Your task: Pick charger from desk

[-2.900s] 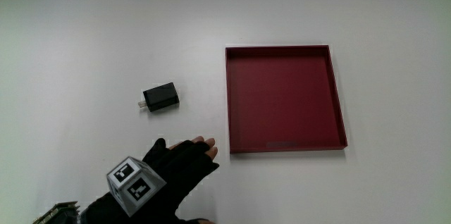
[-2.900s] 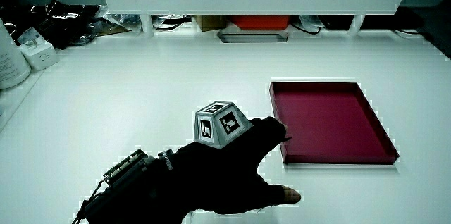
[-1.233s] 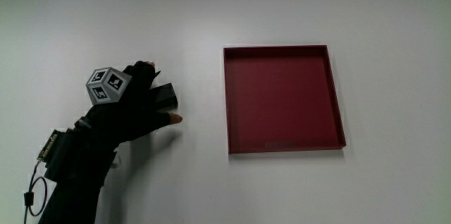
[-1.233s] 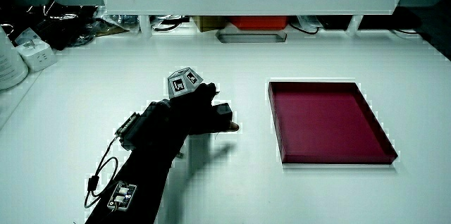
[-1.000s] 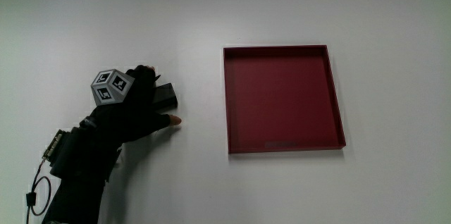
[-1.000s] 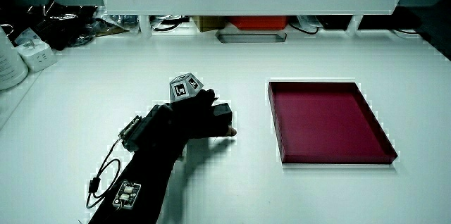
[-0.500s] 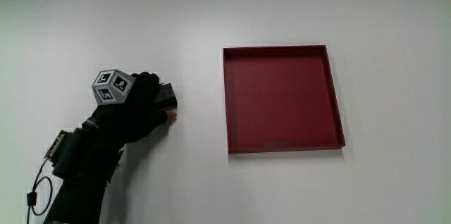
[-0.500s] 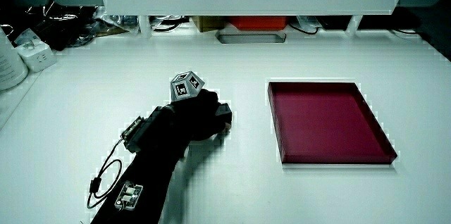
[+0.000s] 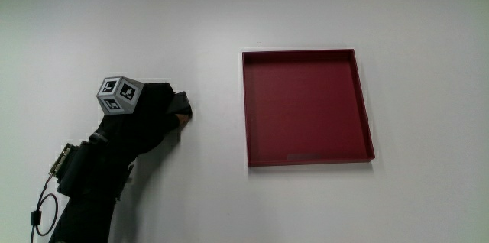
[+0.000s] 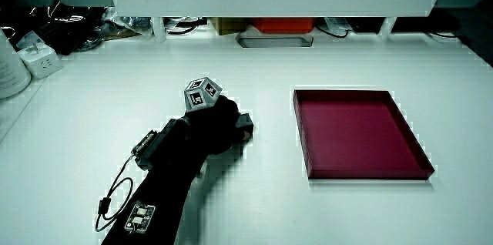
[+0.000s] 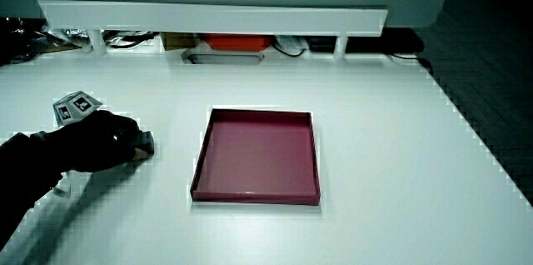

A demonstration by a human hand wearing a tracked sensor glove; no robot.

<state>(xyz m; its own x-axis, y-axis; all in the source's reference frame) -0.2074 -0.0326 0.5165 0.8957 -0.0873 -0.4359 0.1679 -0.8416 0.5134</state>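
A small black charger (image 9: 182, 104) lies on the white desk beside the dark red tray (image 9: 307, 154). Only one end of the charger (image 10: 244, 123) (image 11: 144, 142) shows in both side views. The gloved hand (image 9: 157, 113) (image 10: 218, 125) (image 11: 108, 144) lies over the charger with its fingers curled around it, the patterned cube on its back. Its forearm reaches toward the person's edge of the desk. I cannot tell whether the charger is off the desk.
A low white partition (image 10: 277, 2) (image 11: 212, 13) runs along the desk's edge farthest from the person, with cables and small items under it. White adapters (image 10: 38, 56) lie by a desk corner. A cable and small board (image 10: 135, 216) hang from the forearm.
The hand came from the desk's near edge to the charger and its fingers have curled shut around it; the thumb tip that showed half a second ago is now tucked in.
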